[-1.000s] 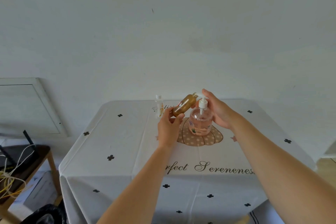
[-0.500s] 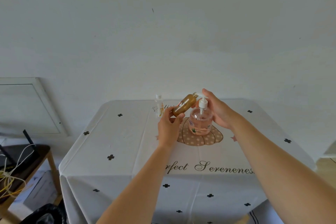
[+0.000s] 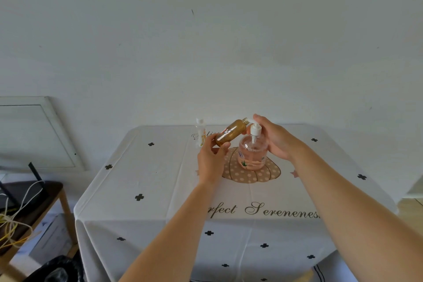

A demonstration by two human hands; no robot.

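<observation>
wall (image 3: 206, 52): plain white, filling the view from 9 through 12 to 3 o'clock behind everything else.
counter (image 3: 160, 178): square, draped in a white cloth printed with small black clovers, a beige dotted pumpkin at its middle and dark script towards its 6 o'clock edge.
framed panel (image 3: 34, 133): pale, white-framed, leaning on the wall at the counter's 9 o'clock.
side table (image 3: 49, 192): dark-topped, wooden-legged, at the counter's 8 o'clock, carrying white and yellow cables.
right hand (image 3: 278, 142): enters from 4 o'clock; fingers arch over and close on the white pump head of the round clear plastic pump bottle (image 3: 253, 155) of pink liquid, palm just beside its 3 o'clock side.
left hand (image 3: 211, 160): enters from 7 o'clock; fingers and thumb curl round the lower end of the slim brown-gold amber bottle (image 3: 231, 133), holding it off the cloth.
pump bottle: upright on the pumpkin print, at the counter's middle.
amber bottle: tilted at the pump bottle's 10 o'clock, bare threaded neck pointing to 2 o'clock, mouth right at the pump spout; whether they touch, I cannot tell.
small bottle (image 3: 200, 131): clear, white-capped, orange-printed, upright near the counter's 12 o'clock edge, at the left hand's 11 o'clock.
</observation>
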